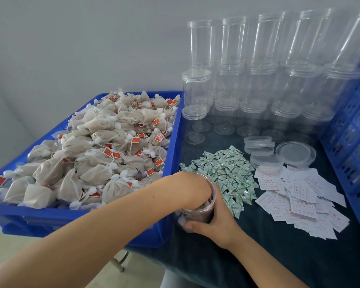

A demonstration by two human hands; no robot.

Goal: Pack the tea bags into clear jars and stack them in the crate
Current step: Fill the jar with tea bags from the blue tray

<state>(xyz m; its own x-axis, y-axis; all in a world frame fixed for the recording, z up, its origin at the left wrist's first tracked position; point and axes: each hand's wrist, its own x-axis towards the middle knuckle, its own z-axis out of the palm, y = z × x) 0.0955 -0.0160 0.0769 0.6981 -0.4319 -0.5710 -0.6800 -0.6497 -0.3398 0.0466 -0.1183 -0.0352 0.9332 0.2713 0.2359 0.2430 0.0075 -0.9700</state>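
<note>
Fingers of your right hand (213, 222) wrap the clear jar (197, 206) at the table's front edge, beside the bin of tea bags (87, 146), steadying it while your left hand (197, 190) reaches inside; its grip is hidden.

A big heap of tea bags (96, 146), beige pouches with red tags and white ties, fills the blue bin at the left of the frame. One clear jar (197, 206) stands open at lower centre, partly filled. Many empty clear jars (258, 69) are stacked at the upper right. The blue crate (355, 142) stands at the right edge.
</note>
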